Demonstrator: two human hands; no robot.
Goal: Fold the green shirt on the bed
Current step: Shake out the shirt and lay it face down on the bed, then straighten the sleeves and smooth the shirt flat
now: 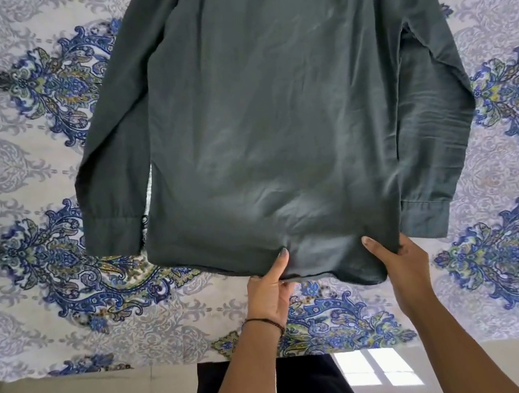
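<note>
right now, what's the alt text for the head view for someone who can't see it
A left hand and a right hand pinch the near hem of a green long-sleeved shirt spread on a blue and white patterned bed sheet. Both sleeves lie along its sides, cuffs toward the person.

shirt (272, 110) on bed (11, 166), left hand (270, 292) and right hand (402, 262) at near hem

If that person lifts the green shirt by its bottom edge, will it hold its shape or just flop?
Probably floppy: the green shirt wrinkles and sags where the left hand and right hand pinch its hem. Likely light, since mere pinches hold it. Its loose sleeves would likely dangle.
</note>
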